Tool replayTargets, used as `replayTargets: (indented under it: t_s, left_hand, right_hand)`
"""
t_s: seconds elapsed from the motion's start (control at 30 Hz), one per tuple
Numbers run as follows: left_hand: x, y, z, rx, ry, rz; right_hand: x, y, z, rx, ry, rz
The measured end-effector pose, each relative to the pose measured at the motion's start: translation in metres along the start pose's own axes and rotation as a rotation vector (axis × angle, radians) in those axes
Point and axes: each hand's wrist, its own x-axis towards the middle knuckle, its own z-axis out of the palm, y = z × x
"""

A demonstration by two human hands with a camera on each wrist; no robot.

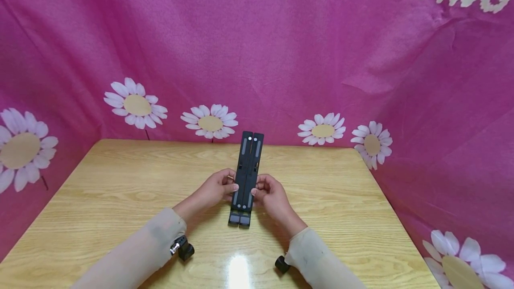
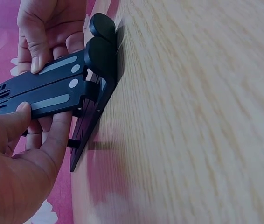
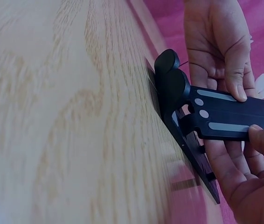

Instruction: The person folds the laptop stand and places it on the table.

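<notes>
Black stand [image 1: 242, 176] — two long bars side by side, grey strips on their upper faces — held over the middle of the wooden table [image 1: 140, 182]; whether its lower part touches the tabletop, cannot tell. Left hand [image 1: 214, 189] clamped on the left edge, thumb on top, fingers beneath. Right hand [image 1: 275, 197] grips the opposite edge likewise. Pale sleeves [image 1: 136, 244] cover both forearms. Beyond the table: pink cloth [image 1: 281, 48] printed with white daisies [image 1: 210, 123].
</notes>
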Motion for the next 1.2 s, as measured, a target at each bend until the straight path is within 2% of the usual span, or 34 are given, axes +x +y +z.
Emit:
replayTargets:
  t_s: [0.13,0.33,0.43,0.57,0.67,0.8,0.87,1.0,1.2]
  left_hand:
    - [-0.001,0.001,0.000,0.005,0.005,0.000]
    - [-0.004,0.001,0.001,-0.001,0.054,-0.018]
    - [-0.005,0.001,0.002,-0.004,0.070,-0.010]
    - [-0.007,0.001,0.004,-0.013,0.091,0.007]
    - [-0.009,0.002,0.006,-0.017,0.110,0.013]
    - [-0.011,0.004,0.009,-0.007,0.132,0.021]
    - [-0.013,0.005,0.011,0.004,0.144,0.022]
    - [-0.018,0.005,0.012,0.046,0.163,0.020]
    - [-0.032,0.007,0.016,0.142,0.183,0.011]
  right_hand:
    - [0.002,0.002,-0.001,0.000,-0.003,0.002]
    - [0.003,0.001,-0.004,0.006,-0.034,0.008]
    - [0.005,0.000,-0.008,-0.028,-0.057,0.006]
    - [0.007,-0.005,-0.015,-0.131,-0.097,-0.021]
    - [0.010,-0.010,-0.022,-0.232,-0.164,-0.030]
    - [0.017,-0.020,-0.034,-0.433,-0.271,-0.073]
    - [0.021,-0.027,-0.040,-0.531,-0.295,-0.111]
    - [0.031,-0.043,-0.054,-0.623,-0.286,-0.162]
    - [0.047,-0.069,-0.075,-0.624,-0.233,-0.209]
